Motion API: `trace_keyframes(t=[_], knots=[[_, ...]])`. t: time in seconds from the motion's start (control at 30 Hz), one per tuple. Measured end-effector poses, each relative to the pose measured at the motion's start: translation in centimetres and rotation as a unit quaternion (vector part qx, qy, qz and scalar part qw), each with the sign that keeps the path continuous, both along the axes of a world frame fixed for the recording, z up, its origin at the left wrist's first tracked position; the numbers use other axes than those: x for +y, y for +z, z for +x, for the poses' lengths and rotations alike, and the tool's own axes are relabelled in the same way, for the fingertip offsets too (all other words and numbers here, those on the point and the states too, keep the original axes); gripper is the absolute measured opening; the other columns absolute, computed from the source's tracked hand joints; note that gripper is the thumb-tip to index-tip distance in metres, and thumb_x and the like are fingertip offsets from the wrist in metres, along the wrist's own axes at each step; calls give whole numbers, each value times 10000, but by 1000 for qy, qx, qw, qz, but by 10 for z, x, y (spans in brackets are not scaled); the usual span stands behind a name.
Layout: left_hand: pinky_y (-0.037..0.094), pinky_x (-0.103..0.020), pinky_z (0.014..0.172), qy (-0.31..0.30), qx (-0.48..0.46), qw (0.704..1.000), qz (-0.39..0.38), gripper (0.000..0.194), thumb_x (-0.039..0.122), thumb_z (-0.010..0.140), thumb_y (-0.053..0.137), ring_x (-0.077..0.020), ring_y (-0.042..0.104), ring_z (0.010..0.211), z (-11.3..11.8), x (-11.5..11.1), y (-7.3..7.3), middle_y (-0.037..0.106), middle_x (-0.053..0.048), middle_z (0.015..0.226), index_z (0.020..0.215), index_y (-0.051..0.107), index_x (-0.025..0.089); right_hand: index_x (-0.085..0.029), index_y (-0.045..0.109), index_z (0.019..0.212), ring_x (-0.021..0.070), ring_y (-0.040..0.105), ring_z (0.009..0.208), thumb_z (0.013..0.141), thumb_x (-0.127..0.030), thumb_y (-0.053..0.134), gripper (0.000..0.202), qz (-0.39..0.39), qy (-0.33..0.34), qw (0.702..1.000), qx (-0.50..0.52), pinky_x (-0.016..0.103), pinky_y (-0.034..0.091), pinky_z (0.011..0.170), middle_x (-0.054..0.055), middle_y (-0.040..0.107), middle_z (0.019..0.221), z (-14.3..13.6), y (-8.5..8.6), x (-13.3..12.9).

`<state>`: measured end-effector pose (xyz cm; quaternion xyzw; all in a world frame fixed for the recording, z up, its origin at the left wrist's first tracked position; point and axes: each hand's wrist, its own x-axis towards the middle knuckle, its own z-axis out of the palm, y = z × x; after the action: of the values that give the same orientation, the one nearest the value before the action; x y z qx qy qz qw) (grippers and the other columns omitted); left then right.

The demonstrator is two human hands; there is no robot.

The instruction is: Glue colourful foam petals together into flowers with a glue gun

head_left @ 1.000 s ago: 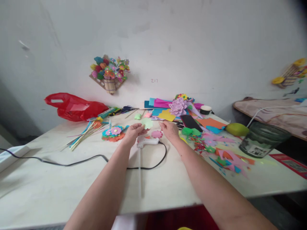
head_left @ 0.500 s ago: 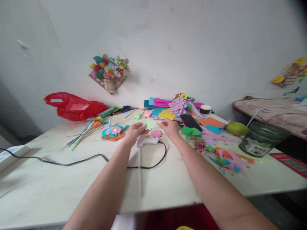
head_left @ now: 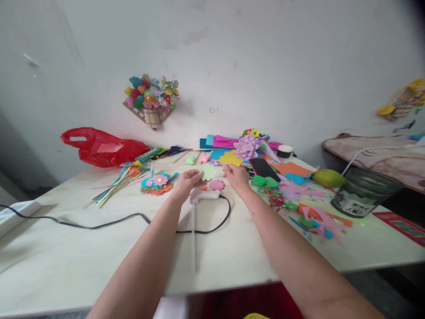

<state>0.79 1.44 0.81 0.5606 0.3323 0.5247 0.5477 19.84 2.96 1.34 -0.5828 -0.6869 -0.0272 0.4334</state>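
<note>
My left hand (head_left: 190, 180) pinches the left edge of a pale green scalloped disc (head_left: 208, 172) above the table. Close to the disc's right side is my right hand (head_left: 236, 176), its thumb and fingertips near each other; whether anything small is between them cannot be made out. Just below the disc lies a pink scalloped piece (head_left: 217, 185). A white glue gun (head_left: 205, 195) with a long glue stick and a black cord lies between my forearms. Layered foam flowers (head_left: 157, 182) rest to the left of my left hand.
Colored foam sheets (head_left: 230, 158), a phone (head_left: 264, 170) and foam scraps (head_left: 314, 217) lie at the right, with a glass jar (head_left: 365, 192). A red bag (head_left: 102, 148) and thin strips (head_left: 114, 188) are at the left. The black cord (head_left: 99, 227) crosses the left side.
The pale green disc is slightly farther right and shows more fully. My right hand's fingertips have shifted a little right and up.
</note>
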Motion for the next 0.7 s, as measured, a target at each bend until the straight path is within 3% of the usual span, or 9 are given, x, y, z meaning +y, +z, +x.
trace_keyframes(t=[0.2, 0.47, 0.7], knots=[[498, -282, 707, 7, -1, 1000, -5, 286, 368, 611, 696, -124, 614, 599, 1, -1, 1, 592, 12, 588, 633, 522, 141, -217, 660, 826, 157, 587, 730, 817, -327, 454, 233, 41, 57, 997, 19, 235, 397, 644, 27, 673, 775, 0, -1, 3], [504, -279, 710, -3, -6, 1000, -4, 274, 363, 605, 699, -118, 604, 596, 3, -1, 0, 576, 17, 592, 650, 545, 141, -187, 650, 872, 158, 565, 834, 834, -247, 429, 233, 128, 169, 976, 53, 259, 433, 746, 67, 626, 863, -9, 8, -3], [502, -282, 724, -10, -23, 1000, -11, 262, 347, 598, 706, -117, 602, 615, 5, -2, 0, 587, 8, 613, 639, 561, 132, -187, 659, 835, 149, 564, 778, 770, -229, 542, 140, 118, 173, 976, 64, 260, 445, 728, 48, 636, 856, -18, 9, -9]])
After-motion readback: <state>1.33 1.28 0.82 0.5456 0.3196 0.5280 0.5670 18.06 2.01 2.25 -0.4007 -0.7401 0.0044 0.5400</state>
